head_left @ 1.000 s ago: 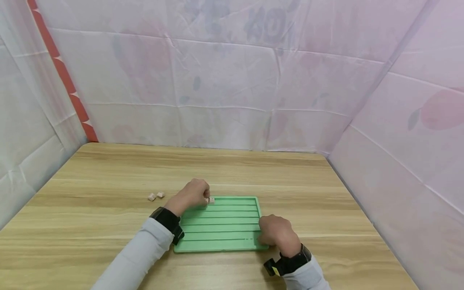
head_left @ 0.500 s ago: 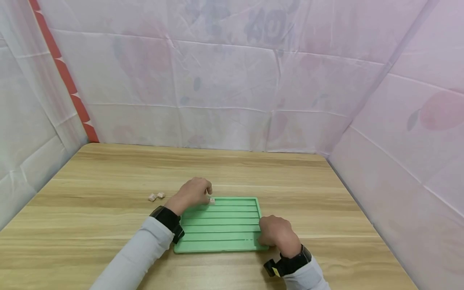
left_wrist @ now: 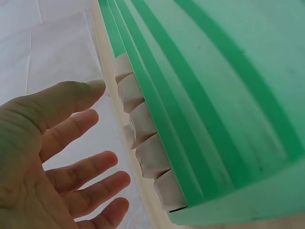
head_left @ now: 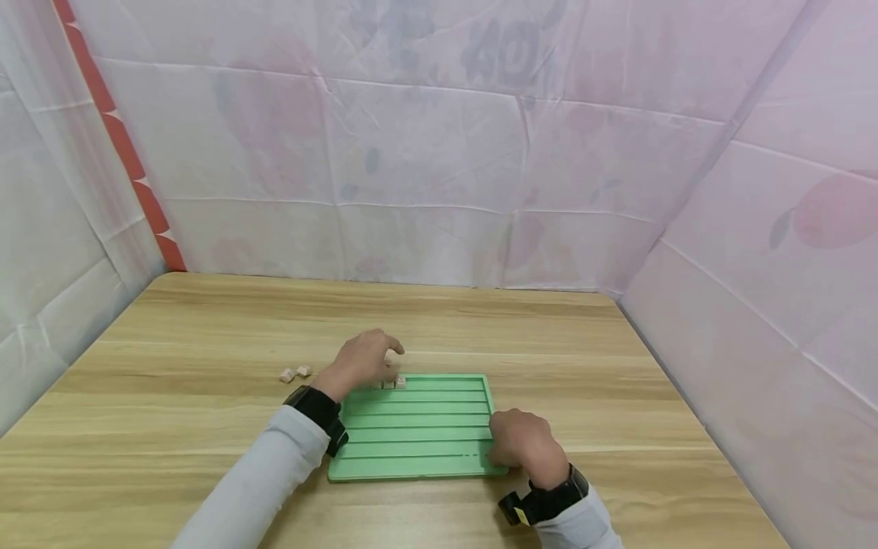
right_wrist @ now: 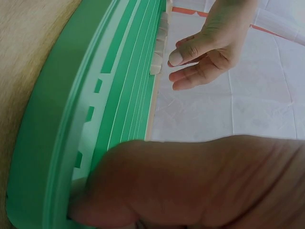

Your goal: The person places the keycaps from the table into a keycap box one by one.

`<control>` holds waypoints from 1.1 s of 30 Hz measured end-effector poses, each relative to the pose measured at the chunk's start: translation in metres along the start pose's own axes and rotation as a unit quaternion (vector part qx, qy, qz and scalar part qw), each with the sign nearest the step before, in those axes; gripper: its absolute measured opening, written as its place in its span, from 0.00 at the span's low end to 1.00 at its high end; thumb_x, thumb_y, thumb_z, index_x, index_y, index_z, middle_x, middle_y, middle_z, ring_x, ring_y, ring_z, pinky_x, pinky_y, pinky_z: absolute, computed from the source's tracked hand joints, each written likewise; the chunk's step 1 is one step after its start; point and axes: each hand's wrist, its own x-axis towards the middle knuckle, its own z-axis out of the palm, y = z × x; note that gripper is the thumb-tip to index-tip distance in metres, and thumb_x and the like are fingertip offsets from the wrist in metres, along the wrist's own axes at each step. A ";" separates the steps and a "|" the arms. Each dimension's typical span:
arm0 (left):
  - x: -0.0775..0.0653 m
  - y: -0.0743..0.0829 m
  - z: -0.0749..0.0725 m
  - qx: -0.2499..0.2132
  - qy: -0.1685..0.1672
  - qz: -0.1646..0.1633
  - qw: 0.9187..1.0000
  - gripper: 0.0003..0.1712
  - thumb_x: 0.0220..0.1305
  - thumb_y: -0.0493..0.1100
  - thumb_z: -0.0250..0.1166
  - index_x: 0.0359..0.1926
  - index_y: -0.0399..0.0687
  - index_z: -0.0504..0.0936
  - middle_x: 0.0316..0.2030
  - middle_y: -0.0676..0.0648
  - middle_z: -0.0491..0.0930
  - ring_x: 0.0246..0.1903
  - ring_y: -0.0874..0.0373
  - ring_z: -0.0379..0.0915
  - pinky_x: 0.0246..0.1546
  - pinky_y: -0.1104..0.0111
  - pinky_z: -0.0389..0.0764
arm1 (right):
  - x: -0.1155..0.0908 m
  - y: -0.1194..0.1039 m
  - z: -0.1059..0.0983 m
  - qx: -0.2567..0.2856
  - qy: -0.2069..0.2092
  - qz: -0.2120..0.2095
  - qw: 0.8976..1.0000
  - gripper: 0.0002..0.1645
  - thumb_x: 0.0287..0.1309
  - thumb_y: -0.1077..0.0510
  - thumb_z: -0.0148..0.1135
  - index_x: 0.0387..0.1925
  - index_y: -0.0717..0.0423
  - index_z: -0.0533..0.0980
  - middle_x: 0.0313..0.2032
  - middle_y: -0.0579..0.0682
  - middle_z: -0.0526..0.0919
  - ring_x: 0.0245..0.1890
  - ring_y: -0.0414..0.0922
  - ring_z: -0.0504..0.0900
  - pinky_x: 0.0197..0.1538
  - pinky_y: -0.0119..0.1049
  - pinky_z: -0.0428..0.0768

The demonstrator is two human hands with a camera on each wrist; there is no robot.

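Left grip [head_left: 362, 360] spread, empty, beside cube row [left_wrist: 143, 123] along far edge of green tray [head_left: 425, 419]; two loose cubes [head_left: 287, 375] leftward, toward left edge of counter [head_left: 171, 328]; right grip [head_left: 524, 442], farther off, pinches tray's right side.

Left hand [head_left: 362, 359] loosely spread — thumb apart; right hand [head_left: 524, 442] curled.

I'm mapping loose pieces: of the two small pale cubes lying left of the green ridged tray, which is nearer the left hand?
The pale cube on the pair's right in the head view; the other cube lies farther left and lower.
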 end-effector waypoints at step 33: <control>0.017 -0.009 -0.004 -0.052 -0.061 -0.047 0.996 0.20 0.54 0.32 0.65 0.51 0.40 0.80 0.52 0.42 0.76 0.57 0.44 0.65 0.47 0.58 0.73 | 0.000 -0.002 0.002 -0.003 0.005 0.002 1.000 0.09 0.37 0.67 0.61 0.16 0.56 0.69 0.15 0.48 0.65 0.16 0.43 0.61 0.20 0.34 0.59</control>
